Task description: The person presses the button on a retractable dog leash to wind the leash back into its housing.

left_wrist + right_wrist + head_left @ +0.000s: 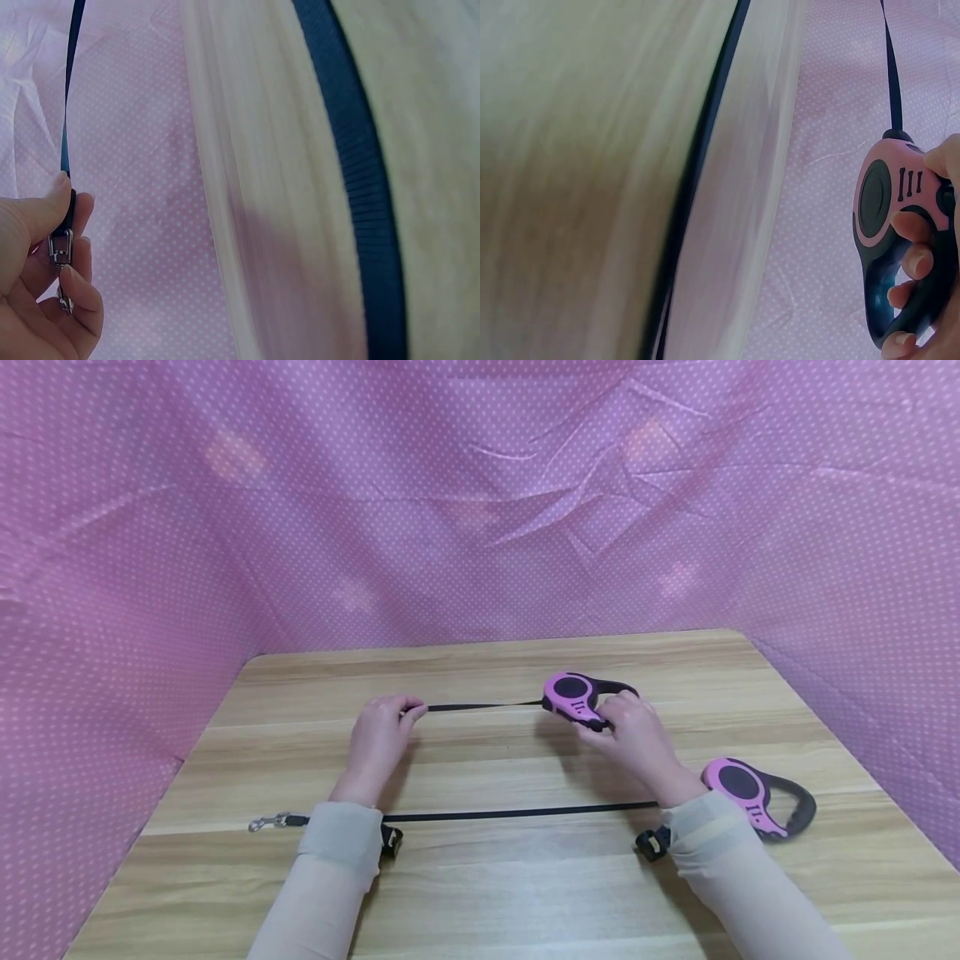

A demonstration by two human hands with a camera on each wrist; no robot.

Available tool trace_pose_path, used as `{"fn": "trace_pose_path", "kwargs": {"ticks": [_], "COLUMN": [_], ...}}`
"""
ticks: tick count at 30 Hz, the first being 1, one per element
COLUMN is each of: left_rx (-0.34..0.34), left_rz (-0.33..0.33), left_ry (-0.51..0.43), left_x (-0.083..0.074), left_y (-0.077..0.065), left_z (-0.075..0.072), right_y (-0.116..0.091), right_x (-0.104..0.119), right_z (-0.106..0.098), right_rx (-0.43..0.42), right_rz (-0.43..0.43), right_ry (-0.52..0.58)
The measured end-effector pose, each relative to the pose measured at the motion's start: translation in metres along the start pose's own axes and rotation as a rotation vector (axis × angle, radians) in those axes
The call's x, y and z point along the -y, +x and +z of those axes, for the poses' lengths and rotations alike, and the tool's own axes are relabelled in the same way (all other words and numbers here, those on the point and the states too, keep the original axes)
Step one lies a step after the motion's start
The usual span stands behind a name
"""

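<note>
near side first: two pale sleeves (315, 881) over the wood table (517, 902), forearms reaching forward and both leaning in toward the middle, right one slanting more. small black gadget (652, 843) at each wrist.

next, one leash lying flat: black strap (517, 814) straight across, passing below both wrists, metal clip (282, 819) at the left end, pink and black case (738, 781) at the right, just beside the right sleeve.

past that, both hands, well apart, holding a second leash up off the wood, behind the first one.

left hand (381, 739): wrist about in line with forearm, thumb and index pinching the end of the held strap (483, 706), other fingers bent loosely round its metal clip (66, 304).

right hand (637, 739): angled in to the left, fingers curled through the loop of the held case (570, 687), thumb lying on the pink side. strap runs straight between the hands, narrow toward the case.

farthest, i see the table's back edge, then pink dotted cloth (480, 568) hanging in folds.
</note>
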State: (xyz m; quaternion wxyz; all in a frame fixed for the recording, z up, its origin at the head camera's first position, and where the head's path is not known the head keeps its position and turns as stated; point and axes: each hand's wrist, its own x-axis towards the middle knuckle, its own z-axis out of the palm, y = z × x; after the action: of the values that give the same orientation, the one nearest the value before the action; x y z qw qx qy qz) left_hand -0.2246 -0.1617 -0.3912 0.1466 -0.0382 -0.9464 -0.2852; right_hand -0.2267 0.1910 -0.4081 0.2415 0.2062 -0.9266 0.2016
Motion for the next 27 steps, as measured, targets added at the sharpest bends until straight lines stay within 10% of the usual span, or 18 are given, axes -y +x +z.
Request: {"fn": "trace_pose_path", "kwargs": {"ticks": [27], "left_rx": [0.035], "left_rz": [0.029], "left_ry": [-0.039], "left_x": [-0.009], "left_y": [0.001], "left_z": [0.011], "right_y": [0.000], "right_x": [0.003], "right_z": [0.004], "right_rx": [0.001], "right_rz": [-0.038], "right_ry": [0.000]}}
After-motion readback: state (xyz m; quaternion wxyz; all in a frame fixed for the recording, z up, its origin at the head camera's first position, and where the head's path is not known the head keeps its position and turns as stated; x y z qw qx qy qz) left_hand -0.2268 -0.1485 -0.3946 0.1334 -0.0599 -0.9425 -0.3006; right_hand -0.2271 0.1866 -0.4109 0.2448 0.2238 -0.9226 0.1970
